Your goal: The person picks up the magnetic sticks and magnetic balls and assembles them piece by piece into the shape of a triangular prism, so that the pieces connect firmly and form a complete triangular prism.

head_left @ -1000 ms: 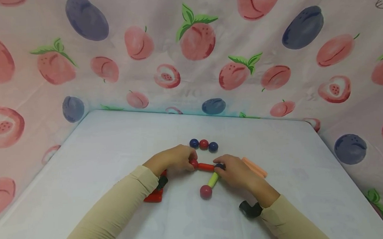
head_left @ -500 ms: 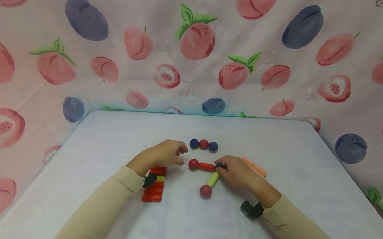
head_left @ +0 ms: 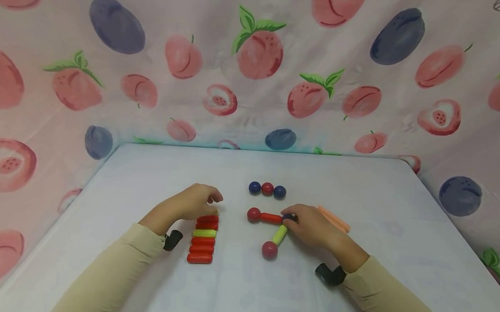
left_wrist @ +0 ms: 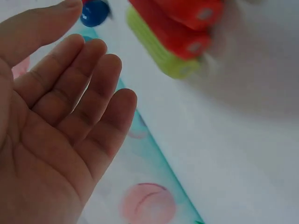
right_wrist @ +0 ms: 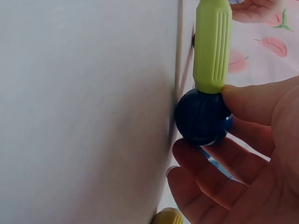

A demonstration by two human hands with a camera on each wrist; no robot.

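My right hand (head_left: 312,225) pinches a dark blue ball (right_wrist: 202,116) between thumb and fingertips. A lime rod (right_wrist: 212,44) joins that ball and ends in a red ball (head_left: 270,250) nearer me. From the blue ball a red rod (head_left: 271,218) runs left to another red ball (head_left: 254,214). These parts form a bent chain on the table. My left hand (head_left: 189,203) holds nothing, its fingers relaxed, over the far end of a row of rods. Several red rods (head_left: 202,249) lie there side by side with a lime rod (head_left: 204,233) among them.
Beyond the chain, two blue balls (head_left: 255,188) flank a red ball (head_left: 267,189) in a short row. Orange rods (head_left: 333,218) lie right of my right hand, partly behind it. A fruit-patterned cloth (head_left: 248,101) rises behind the white table (head_left: 184,165).
My left hand has let go of the left red ball and moved left to the far end of the rod row. The right hand stays on the blue ball.
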